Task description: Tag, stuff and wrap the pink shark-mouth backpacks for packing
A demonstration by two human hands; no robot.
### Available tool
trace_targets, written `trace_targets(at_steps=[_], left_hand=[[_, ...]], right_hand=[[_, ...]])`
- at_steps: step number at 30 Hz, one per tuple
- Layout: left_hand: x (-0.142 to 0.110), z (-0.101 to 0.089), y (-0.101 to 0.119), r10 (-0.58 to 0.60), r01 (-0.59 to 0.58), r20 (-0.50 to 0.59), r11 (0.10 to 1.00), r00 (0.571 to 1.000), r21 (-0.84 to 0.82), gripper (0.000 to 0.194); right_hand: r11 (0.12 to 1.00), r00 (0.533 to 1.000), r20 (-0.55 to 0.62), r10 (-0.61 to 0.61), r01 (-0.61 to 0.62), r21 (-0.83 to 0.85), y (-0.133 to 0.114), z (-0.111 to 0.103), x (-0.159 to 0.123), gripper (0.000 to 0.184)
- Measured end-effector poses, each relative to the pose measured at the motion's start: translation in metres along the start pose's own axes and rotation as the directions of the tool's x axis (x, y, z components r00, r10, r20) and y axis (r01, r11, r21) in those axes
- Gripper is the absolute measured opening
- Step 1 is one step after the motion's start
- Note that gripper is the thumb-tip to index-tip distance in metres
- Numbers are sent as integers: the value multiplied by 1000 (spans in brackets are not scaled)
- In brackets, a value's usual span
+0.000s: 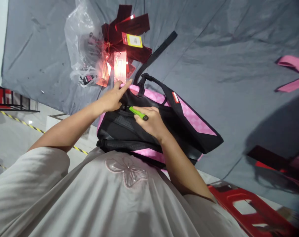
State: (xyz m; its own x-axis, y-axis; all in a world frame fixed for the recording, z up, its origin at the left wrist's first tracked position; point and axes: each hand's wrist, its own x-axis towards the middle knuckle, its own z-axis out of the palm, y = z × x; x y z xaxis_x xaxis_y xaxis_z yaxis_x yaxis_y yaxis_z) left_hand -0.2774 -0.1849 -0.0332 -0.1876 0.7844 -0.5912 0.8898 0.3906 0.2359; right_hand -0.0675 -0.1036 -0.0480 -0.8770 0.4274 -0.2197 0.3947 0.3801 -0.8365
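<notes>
Clamping a green tool (137,112) in the right hand (151,121), pointing it lengthwise leftward and slightly away, apparently against the bag (126,124); spreading the left hand (111,99) there.

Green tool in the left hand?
No, the right hand grips the green tool, while the left hand is on the pink-and-black bag.
</notes>
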Motion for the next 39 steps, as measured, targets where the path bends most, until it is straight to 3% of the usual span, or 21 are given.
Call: trace_targets(at_steps=[4, 11, 16, 21, 33, 37, 39], left_hand=[[0, 1, -1, 7, -7, 7, 1000, 1000, 8, 113], [1, 1, -2, 24, -24, 0, 999, 1000, 29, 112], [3, 1, -3, 14, -14, 3, 1000, 1000, 13, 111], [4, 3, -3, 10, -10, 6, 1000, 1000, 0, 112], [-1, -3, 12, -86, 87, 43, 996, 995, -18, 107], [-3, -8, 11, -82, 85, 32, 994, 996, -76, 105], [0, -11, 2, -34, 37, 19, 981, 999, -193, 98]], right_hand=[[997, 1000, 9, -28, 28, 75, 8, -8, -2, 33], [997, 997, 69, -32, 27, 76, -4, 7, 17, 30], [996, 1000, 5, -14, 13, 88, 1, 7, 17, 29], [996, 999, 40, -15, 12, 85, 2, 3, 17, 28], [999, 1000, -12, 4, -3, 37, -1, 4, 19, 27], [991, 996, -88, 19, -7, 137, 0, 3, 20, 23], [965, 992, -123, 24, 10, 264, 0, -6, 16, 23]])
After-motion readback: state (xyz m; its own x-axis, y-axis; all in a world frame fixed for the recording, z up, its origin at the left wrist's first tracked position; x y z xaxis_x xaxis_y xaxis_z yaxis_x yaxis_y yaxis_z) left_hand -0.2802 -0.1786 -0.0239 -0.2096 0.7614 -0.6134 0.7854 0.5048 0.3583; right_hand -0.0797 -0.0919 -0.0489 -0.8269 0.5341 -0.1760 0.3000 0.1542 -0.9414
